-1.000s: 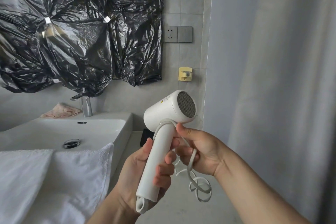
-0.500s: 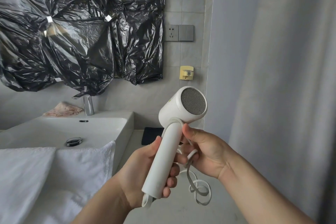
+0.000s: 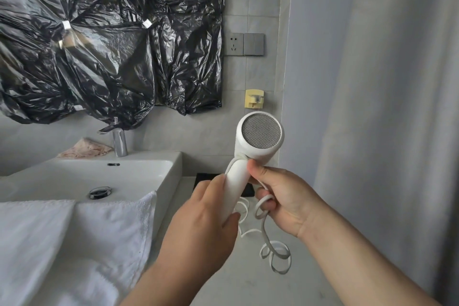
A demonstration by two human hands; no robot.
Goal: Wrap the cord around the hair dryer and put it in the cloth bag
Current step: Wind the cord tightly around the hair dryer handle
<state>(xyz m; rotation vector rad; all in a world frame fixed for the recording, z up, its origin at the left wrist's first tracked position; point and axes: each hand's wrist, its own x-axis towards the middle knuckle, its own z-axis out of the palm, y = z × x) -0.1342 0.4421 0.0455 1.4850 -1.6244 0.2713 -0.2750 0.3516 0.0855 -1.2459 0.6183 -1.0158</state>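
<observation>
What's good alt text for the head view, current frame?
A left hand holds a white hair dryer by its handle while the right hand grips its white cord, looped near the handle top, the rest dangling. A white sink and towel sit left.

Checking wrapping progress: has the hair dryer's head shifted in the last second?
Yes. The hair dryer has risen and swung right, toward the yellow wall hook, its mesh end turning to face the camera. Both hands hold it.
</observation>
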